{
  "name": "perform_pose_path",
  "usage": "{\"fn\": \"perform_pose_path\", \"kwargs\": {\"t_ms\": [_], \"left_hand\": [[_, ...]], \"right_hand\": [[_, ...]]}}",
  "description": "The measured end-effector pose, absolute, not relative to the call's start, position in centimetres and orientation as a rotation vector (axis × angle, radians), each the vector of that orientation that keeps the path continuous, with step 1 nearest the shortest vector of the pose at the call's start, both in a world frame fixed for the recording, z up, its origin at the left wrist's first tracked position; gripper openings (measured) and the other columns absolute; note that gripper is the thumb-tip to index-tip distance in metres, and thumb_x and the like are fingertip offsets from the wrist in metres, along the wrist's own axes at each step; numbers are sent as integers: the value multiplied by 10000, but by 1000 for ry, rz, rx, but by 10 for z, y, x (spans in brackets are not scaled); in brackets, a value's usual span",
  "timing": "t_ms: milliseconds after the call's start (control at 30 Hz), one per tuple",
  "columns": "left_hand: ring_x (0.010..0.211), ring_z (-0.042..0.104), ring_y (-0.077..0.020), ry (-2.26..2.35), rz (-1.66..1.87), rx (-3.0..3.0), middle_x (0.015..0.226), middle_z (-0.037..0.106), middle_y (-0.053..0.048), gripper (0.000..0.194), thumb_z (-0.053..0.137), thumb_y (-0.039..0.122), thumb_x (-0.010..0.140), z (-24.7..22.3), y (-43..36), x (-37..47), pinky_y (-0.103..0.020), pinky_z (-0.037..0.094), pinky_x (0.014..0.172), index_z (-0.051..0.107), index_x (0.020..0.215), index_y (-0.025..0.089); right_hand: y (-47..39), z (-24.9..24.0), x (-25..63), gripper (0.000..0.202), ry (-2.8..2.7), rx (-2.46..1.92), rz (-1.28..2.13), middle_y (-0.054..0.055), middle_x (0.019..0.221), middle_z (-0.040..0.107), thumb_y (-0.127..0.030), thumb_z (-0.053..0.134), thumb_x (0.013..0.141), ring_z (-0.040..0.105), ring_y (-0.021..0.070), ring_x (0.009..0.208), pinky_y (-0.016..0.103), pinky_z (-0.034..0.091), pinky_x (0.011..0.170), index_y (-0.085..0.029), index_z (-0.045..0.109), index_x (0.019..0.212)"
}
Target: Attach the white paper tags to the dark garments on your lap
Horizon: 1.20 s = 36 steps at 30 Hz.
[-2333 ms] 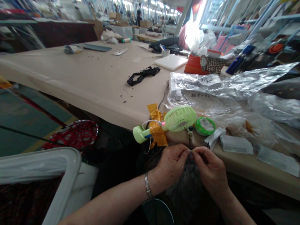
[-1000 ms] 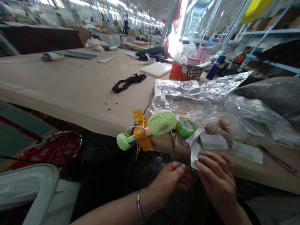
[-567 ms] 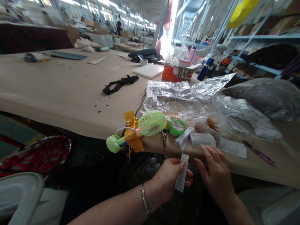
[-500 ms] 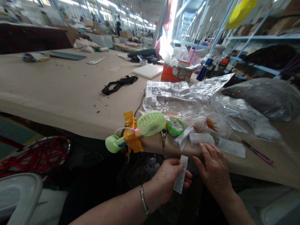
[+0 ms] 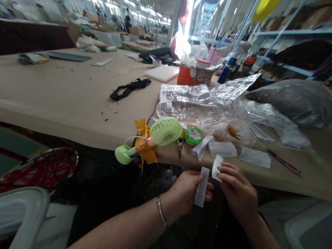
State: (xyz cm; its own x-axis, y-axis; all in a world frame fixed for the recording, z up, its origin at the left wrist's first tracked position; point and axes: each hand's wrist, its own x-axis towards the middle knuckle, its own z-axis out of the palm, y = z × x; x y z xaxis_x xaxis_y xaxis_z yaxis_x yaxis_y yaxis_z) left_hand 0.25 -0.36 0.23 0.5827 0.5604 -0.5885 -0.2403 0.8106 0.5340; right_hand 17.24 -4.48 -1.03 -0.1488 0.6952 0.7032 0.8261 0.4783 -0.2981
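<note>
Pinching white strip (image 5: 202, 188), left hand (image 5: 184, 191), thumb (image 5: 199, 178) atop

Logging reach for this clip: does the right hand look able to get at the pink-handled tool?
Probably yes: the pink-handled tool lies uncovered near the edge of the table, though the right hand may first have to put down its white slip.
</note>
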Motion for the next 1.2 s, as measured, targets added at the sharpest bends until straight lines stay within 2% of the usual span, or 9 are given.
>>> {"fn": "perform_pose_path", "kwargs": {"t_ms": [200,433,567,900,1100,1200], "left_hand": [[563,536,-109,748,633,377,662,599,-33,243,756,255,611,2,-7,4,-231,365,539,639,731,80],[593,533,-110,687,618,372,703,603,-37,331,782,334,597,-2,-10,3,-241,363,573,629,762,91],[619,553,-125,704,620,406,715,620,-50,321,794,303,574,-4,-11,4,-248,374,597,627,750,94],[596,559,-120,738,601,394,692,627,-46,216,719,246,645,-7,-14,7,-227,379,545,622,765,94],[535,554,-92,836,582,380,663,611,-21,102,624,178,778,-9,-14,6,-201,400,514,600,840,100],[528,593,-115,885,509,383,685,645,-54,140,533,228,877,-6,-14,3,-239,471,548,583,887,98]], "right_hand": [[-69,-14,152,156,-2173,-1160,-73,27,992,724,-108,566,864,627,201,1104,430,451,1005,-231,659,889],[-71,-13,149,176,-2201,-1141,-53,33,999,725,-93,545,865,618,199,1129,411,456,1011,-225,655,904],[-72,-13,148,177,-2202,-1135,-42,36,980,727,-90,549,859,619,195,1125,397,468,1009,-216,665,899],[-72,-8,144,179,-2196,-1111,-22,29,924,731,-104,513,893,640,180,1067,362,516,955,-211,652,857],[-77,-14,151,243,-2169,-1156,64,56,1012,719,-90,552,868,622,216,1103,398,548,918,-206,631,1066],[-71,-13,174,301,-2039,-1327,-115,85,1084,687,-135,548,879,587,247,1142,441,534,916,-211,586,1168]]}}
